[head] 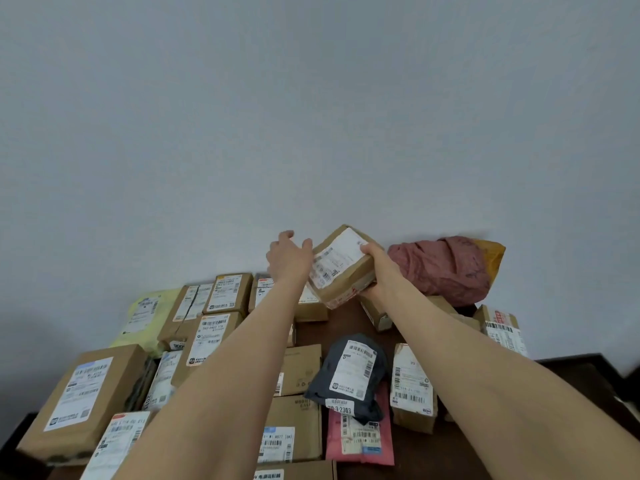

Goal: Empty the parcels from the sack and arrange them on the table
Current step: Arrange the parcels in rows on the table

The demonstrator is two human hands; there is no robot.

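My right hand (372,268) grips a small brown cardboard parcel (341,271) with a white label, held tilted above the far side of the dark table (426,455) near the wall. My left hand (289,258) is spread beside the parcel's left edge, thumb touching or nearly touching it, fingers relaxed. Many parcels lie on the table: a large brown box (86,396) at the near left, a pale yellow bag (145,317), a grey bag (353,372), a pink flat mailer (360,441). No sack is plainly in view.
A dull red wrapped bundle (440,268) with a yellow mailer (493,258) behind it leans on the white wall at the far right. Labelled boxes (412,386) fill the right side. A strip of bare table shows under the held parcel.
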